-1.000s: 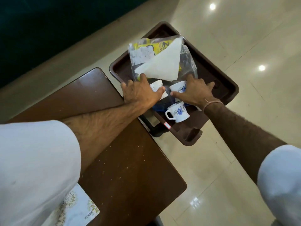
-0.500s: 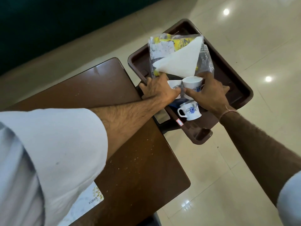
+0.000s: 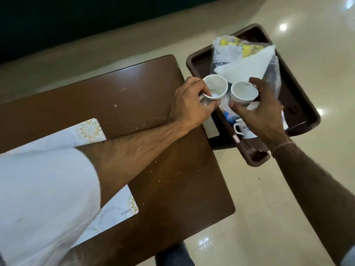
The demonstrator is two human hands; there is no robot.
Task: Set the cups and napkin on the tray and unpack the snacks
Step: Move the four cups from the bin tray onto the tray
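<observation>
A dark brown tray (image 3: 299,104) sits to the right of the wooden table. My left hand (image 3: 190,104) grips a white cup (image 3: 215,88) lifted above the tray's near-left edge. My right hand (image 3: 263,112) holds a second white cup (image 3: 243,92) right beside it. A third white cup with a blue flower (image 3: 242,129) stands on the tray, partly hidden under my right hand. A folded white napkin (image 3: 247,67) lies on a clear snack bag with yellow print (image 3: 236,47) at the tray's far end.
The brown table (image 3: 134,96) fills the left and centre, with a white patterned placemat (image 3: 90,131) under my left arm. The glossy tiled floor (image 3: 269,208) surrounds the tray. A dark wall runs along the top.
Both hands have lifted their cups up off the tray and turned them so their open mouths face the camera. The view has swung left, showing more of the table and placemat.
</observation>
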